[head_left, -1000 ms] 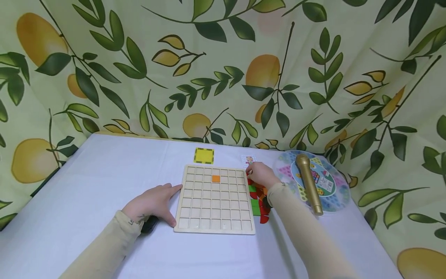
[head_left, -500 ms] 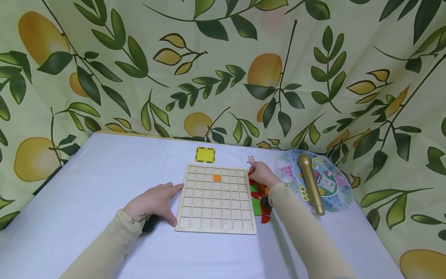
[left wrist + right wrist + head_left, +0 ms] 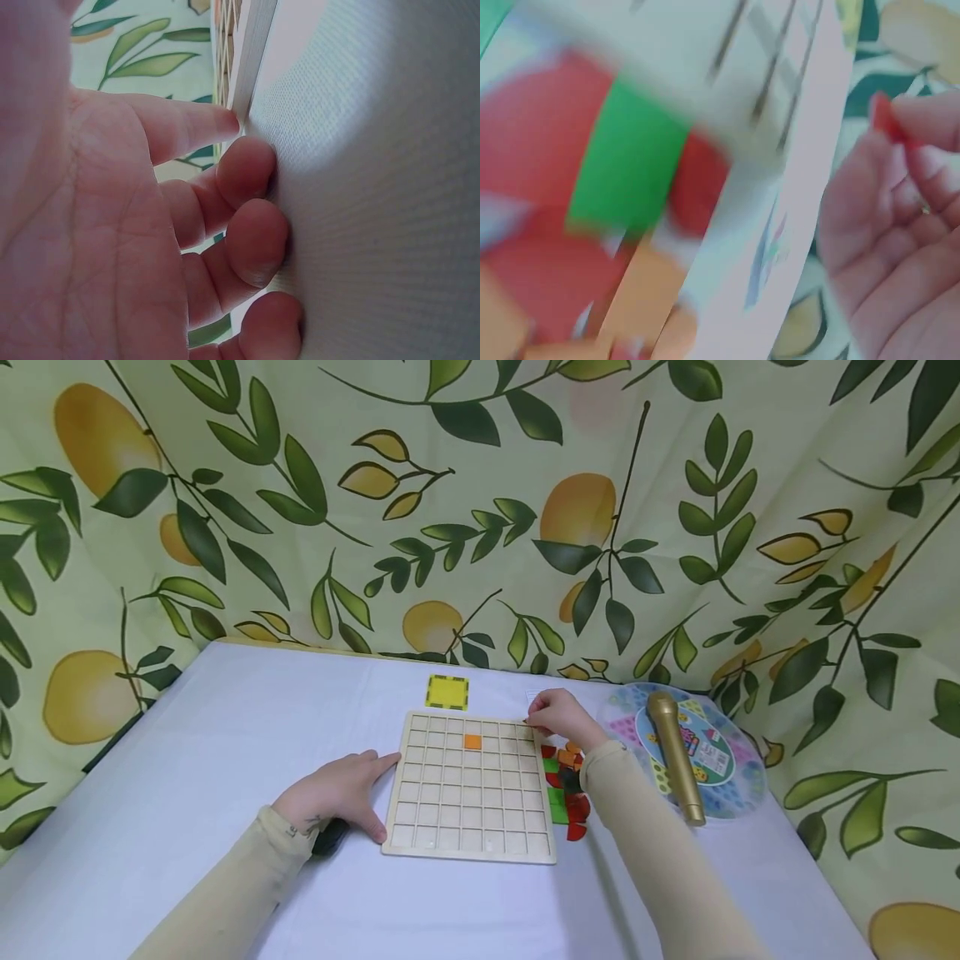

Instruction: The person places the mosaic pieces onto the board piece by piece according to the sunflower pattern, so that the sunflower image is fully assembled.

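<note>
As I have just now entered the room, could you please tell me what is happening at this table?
A person's right hand pinches a small red piece near the far right corner of a grid board. The left hand touches the board's left edge. One orange square sits in the grid; loose red, green and orange pieces lie along its right side.

I see 1 grid bd., 1 mic, 1 rd. disc, 1 yellow sq., 1 printed card, 1 inset orange tile. Loose pcs.: several, no. unclear.
</note>
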{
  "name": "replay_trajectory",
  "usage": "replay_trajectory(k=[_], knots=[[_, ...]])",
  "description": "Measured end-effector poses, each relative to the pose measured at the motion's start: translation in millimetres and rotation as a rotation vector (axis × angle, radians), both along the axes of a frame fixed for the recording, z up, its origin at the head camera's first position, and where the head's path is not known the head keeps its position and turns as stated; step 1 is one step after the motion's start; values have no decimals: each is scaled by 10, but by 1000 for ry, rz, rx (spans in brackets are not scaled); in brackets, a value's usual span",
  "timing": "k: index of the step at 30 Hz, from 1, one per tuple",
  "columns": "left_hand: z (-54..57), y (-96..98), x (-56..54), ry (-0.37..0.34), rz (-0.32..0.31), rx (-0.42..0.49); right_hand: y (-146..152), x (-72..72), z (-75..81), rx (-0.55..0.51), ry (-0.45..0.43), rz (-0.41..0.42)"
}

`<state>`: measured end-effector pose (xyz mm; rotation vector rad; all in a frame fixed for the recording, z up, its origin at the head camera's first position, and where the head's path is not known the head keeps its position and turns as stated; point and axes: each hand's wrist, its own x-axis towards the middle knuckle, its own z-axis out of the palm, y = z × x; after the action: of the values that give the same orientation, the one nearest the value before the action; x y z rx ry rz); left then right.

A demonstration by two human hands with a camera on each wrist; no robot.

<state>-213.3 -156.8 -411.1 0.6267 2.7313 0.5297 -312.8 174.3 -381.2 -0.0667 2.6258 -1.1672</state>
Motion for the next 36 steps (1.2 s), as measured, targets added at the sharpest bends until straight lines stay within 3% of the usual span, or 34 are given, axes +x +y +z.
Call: replay_trajectory(k=[6,12,15,24,36], knots=[[-8,31,-7,-8,5,-1,-397,-21,58,-133,-74,97],[-13,41,5,-3,-13,25,-707,-16,52,-80,-56,296],[-11,43,7,-4,-9,21,-800,-25,27,-37,-35,349],[7,44,-7,-10,13,-8,-941,-62,-24,72,61,361],[5,6,-5,-9,18,-5,-1042,-67,-92,117,45,375]])
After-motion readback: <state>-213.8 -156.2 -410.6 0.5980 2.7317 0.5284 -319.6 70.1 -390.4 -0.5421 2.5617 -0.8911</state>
